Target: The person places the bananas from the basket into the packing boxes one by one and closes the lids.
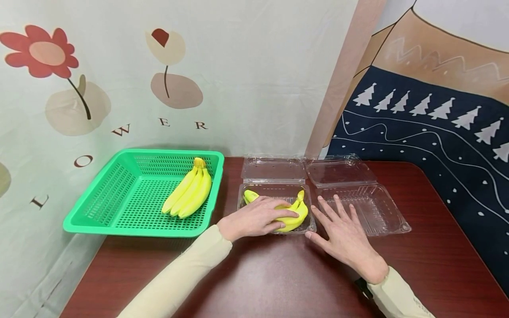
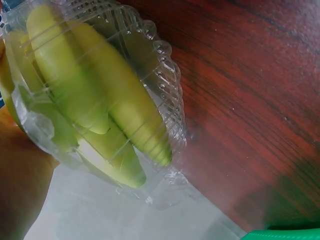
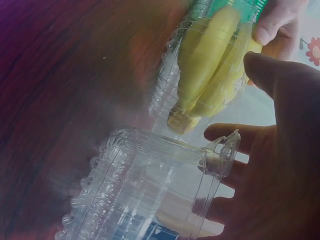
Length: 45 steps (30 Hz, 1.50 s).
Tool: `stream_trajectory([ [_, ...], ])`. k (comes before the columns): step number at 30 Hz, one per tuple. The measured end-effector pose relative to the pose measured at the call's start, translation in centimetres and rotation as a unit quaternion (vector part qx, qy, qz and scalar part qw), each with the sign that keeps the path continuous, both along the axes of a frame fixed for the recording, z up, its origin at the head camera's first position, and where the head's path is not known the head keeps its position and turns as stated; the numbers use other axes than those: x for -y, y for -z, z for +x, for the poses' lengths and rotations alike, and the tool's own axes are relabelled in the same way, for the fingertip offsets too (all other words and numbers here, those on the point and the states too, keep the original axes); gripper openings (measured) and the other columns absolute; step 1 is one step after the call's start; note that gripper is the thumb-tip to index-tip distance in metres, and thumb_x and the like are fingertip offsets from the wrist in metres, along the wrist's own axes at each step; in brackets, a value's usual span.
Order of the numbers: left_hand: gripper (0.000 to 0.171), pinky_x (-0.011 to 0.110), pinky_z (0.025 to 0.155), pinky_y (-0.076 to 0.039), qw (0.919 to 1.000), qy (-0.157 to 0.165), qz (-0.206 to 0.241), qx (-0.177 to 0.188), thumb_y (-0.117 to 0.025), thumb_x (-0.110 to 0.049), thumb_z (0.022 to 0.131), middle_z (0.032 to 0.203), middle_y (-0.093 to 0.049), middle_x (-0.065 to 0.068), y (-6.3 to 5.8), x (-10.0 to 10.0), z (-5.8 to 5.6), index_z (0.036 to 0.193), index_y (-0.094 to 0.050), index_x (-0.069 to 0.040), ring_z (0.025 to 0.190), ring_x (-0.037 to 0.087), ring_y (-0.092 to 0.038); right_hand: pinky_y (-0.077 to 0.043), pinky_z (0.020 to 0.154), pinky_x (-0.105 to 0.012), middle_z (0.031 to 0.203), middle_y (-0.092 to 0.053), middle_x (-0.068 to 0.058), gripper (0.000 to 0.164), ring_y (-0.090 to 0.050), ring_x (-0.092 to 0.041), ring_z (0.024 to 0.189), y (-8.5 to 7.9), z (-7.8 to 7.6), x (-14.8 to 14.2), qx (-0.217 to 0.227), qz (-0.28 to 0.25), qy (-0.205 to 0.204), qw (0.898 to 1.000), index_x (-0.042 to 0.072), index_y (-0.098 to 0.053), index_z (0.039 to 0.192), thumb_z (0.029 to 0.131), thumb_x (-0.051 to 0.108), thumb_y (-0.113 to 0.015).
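Yellow bananas (image 1: 296, 222) in a clear box (image 1: 312, 227), under the left hand (image 1: 259, 216), its curled fingers seeming to hold them, right hand (image 1: 345, 236) beside the box, fingers spread wide, holding nothing.

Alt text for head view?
A left hand touches bananas in an open clear container on a dark red table; a right hand, fingers spread, is near a second open container. At left, a green basket holds a banana bunch.

glossy plastic clamshells (image 1: 383, 207), plastic basket (image 1: 135, 230), smooth bananas (image 1: 192, 193), shiny wood-grain table (image 1: 254, 282), cloth backdrop (image 1: 254, 66)
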<state>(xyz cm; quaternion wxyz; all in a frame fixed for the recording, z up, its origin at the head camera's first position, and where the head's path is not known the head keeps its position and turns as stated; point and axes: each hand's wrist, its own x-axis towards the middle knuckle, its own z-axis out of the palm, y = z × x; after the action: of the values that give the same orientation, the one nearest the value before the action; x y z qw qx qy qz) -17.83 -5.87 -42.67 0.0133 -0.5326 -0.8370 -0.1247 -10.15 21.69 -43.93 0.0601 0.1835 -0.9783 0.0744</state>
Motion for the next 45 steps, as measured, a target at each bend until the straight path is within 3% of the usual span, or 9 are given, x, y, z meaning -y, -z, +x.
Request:
stream_trajectory([
  [9,0.038,0.050,0.110,-0.041,0.9994,-0.033,-0.005,-0.007,-0.054,-0.035,0.108,0.146,-0.058,0.004,0.0,-0.1,0.6,0.145,-0.061,-0.027,0.133,0.025,-0.056,-0.021,0.113,-0.076,0.163,-0.040,-0.014,0.076,-0.024,-0.048,0.152,0.1,0.0,0.0,0.001,-0.001,0.000,1.000,0.015,-0.056,0.151,0.095,0.067,-0.059],
  [16,0.048,0.060,0.119,-0.028,0.9955,-0.088,0.035,0.006,-0.058,-0.043,0.104,0.153,-0.051,0.006,0.1,0.1,1.3,0.148,-0.058,-0.025,0.143,0.024,-0.045,-0.020,0.114,-0.075,0.164,-0.037,-0.014,0.078,-0.023,-0.049,0.152,0.0,0.0,0.2,0.007,-0.006,0.006,1.000,0.016,-0.052,0.154,0.095,0.067,-0.058],
  [20,0.053,0.062,0.119,-0.025,0.9904,-0.120,0.068,-0.007,-0.058,-0.049,0.102,0.156,-0.048,0.006,0.2,0.5,1.7,0.149,-0.057,-0.025,0.146,0.023,-0.040,-0.018,0.116,-0.073,0.166,-0.034,-0.013,0.079,-0.020,-0.047,0.154,-0.2,0.0,0.5,0.008,-0.022,0.008,1.000,0.016,-0.049,0.156,0.096,0.067,-0.057],
  [31,0.062,0.066,0.116,-0.029,0.9653,-0.185,0.181,-0.037,-0.048,-0.052,0.102,0.157,-0.045,0.012,0.2,1.7,2.0,0.150,-0.055,-0.014,0.144,0.030,-0.044,-0.018,0.118,-0.070,0.170,-0.025,-0.011,0.080,-0.015,-0.044,0.156,-1.6,-1.0,2.3,0.013,-0.122,0.017,0.992,0.013,-0.041,0.160,0.099,0.061,-0.057],
  [37,0.079,0.063,0.119,-0.025,0.9481,-0.231,0.217,-0.020,-0.027,-0.069,0.103,0.161,-0.041,0.012,0.4,2.1,2.0,0.152,-0.051,-0.012,0.144,0.031,-0.044,-0.019,0.121,-0.064,0.171,-0.021,-0.009,0.082,-0.012,-0.036,0.158,-2.3,-1.7,3.2,0.025,-0.171,0.020,0.985,0.014,-0.034,0.163,0.100,0.061,-0.056],
  [45,0.081,0.062,0.118,-0.028,0.9230,-0.280,0.263,0.002,-0.027,-0.070,0.103,0.161,-0.040,0.016,0.7,2.2,1.6,0.154,-0.048,-0.010,0.143,0.035,-0.044,-0.024,0.119,-0.064,0.171,-0.021,-0.008,0.079,-0.014,-0.034,0.158,-2.6,-3.0,4.1,0.042,-0.217,0.029,0.975,0.016,-0.033,0.164,0.101,0.059,-0.056],
])
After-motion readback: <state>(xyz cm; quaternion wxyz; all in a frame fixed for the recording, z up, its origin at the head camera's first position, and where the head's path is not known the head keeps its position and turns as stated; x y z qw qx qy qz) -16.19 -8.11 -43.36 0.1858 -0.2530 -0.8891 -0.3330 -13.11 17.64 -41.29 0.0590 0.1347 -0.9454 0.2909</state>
